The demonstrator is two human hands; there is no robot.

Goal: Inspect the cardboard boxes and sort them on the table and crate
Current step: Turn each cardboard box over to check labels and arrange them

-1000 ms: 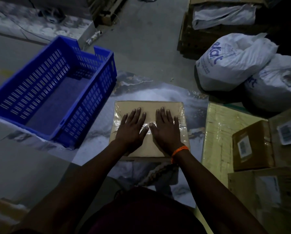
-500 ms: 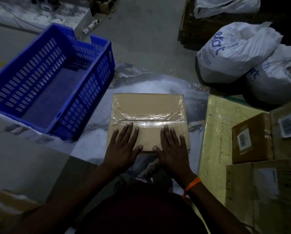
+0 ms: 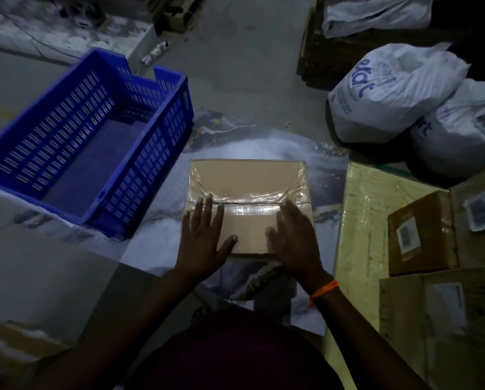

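Spreading apart from the closer placement of half a second ago. Lying flat with straight fingers, left hand (image 3: 204,243) on near-left part, right hand (image 3: 294,237) on near-right part of taped cardboard box (image 3: 247,178), pressing, gripping nothing. Sitting flat on marbled table (image 3: 162,229), just right of blue crate (image 3: 151,175).
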